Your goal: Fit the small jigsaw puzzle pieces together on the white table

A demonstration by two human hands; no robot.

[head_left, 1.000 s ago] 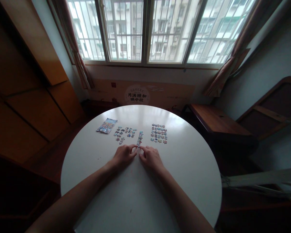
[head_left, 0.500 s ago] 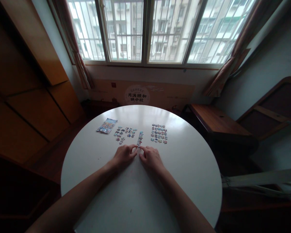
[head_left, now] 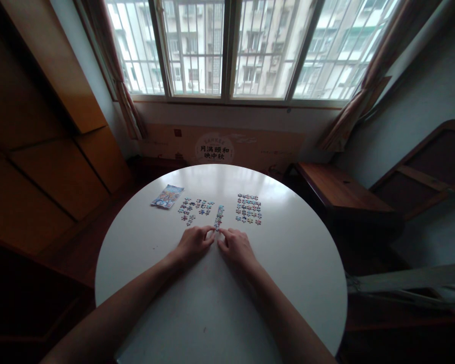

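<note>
On the white tabletop (head_left: 288, 263), far left, lies a picture card (head_left: 167, 196), with loose puzzle pieces (head_left: 194, 208) beside it. My left hand (head_left: 192, 243) is curled narrow, its fingertips at the near end of the joined strip (head_left: 219, 217). My right hand (head_left: 237, 247) meets it there, also narrow. I cannot tell whether either pinches a piece. To the right lies a tidy block of pieces (head_left: 248, 209).

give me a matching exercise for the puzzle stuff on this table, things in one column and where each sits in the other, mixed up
1 picture card
2 scattered pieces
3 joined strip
4 grid of pieces

A at the fingertips of the left hand and right hand
B farthest left on the table
C right of the strip, in tidy rows
D loose, between card and strip

Pairs: 1-B, 2-D, 3-A, 4-C
</note>
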